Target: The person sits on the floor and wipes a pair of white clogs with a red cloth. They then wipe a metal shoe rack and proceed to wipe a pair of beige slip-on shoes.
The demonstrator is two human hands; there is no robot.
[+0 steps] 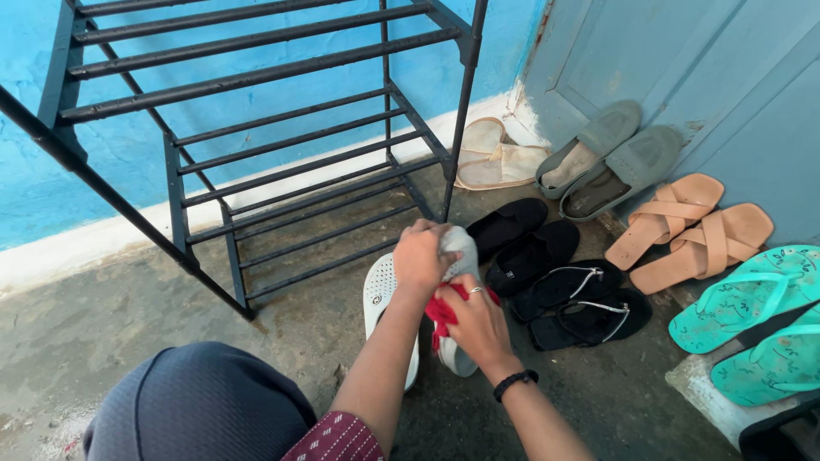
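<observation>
My left hand (421,254) grips the toe end of a white shoe (459,249), lifted off the floor and held on its side. Just below it, my right hand (478,323) presses a red cloth (442,312) against the same shoe; a ring and a black wristband show on that arm. A second white shoe (378,294) with a perforated top lies flat on the concrete floor, left of my hands. Part of the held shoe is hidden by my fingers.
A black metal shoe rack (282,154) stands bare against the blue wall. To the right lie black slip-ons (521,239), black sandals (581,303), cream slippers (495,158), grey shoes (611,158), tan sandals (692,230) and teal flip-flops (760,320). My knee (196,405) fills the lower left.
</observation>
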